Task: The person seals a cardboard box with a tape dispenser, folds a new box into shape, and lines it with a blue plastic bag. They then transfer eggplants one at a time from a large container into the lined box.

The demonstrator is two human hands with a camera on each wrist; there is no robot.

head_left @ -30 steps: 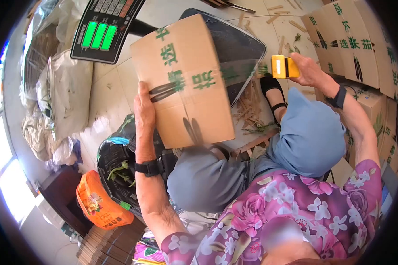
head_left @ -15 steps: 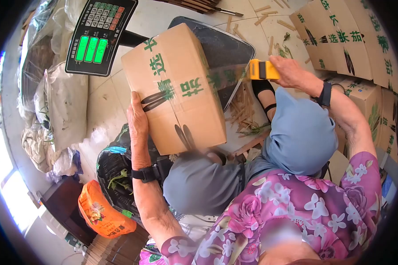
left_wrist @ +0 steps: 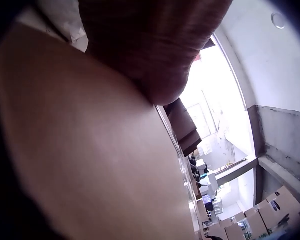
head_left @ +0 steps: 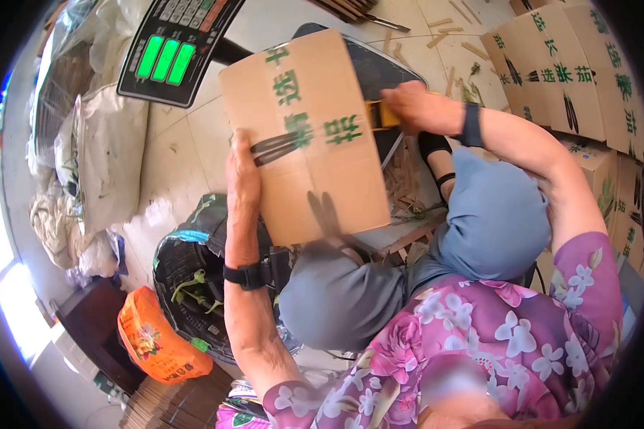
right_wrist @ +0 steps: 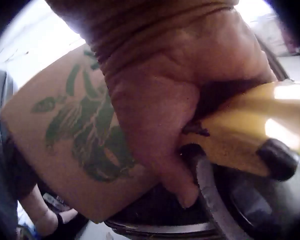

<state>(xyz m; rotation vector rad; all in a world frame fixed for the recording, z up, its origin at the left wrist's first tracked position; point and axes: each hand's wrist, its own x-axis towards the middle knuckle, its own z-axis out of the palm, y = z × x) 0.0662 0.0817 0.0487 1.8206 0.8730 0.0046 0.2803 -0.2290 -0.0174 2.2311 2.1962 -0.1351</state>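
A printed cardboard box stands tilted before the person's knees, green characters and dark long shapes on its top. Against its left side lies the left hand, fingers extended along the edge. The left wrist view shows that palm against the plain box wall. At the box's far right edge, the right hand grips a yellow tape dispenser. From the right wrist, the dispenser shows black parts, beside a box face with a green print. Clear tape crosses the box top.
A weighing scale display with green readouts is at upper left, its dark platform behind the box. Printed boxes are stacked at right. A black-lined basket with green stems and an orange bag sit at lower left.
The right hand has brought the tape dispenser left, from out beyond the box to its right edge; the tape stretched between them no longer shows. The left hand stays on the box's side.
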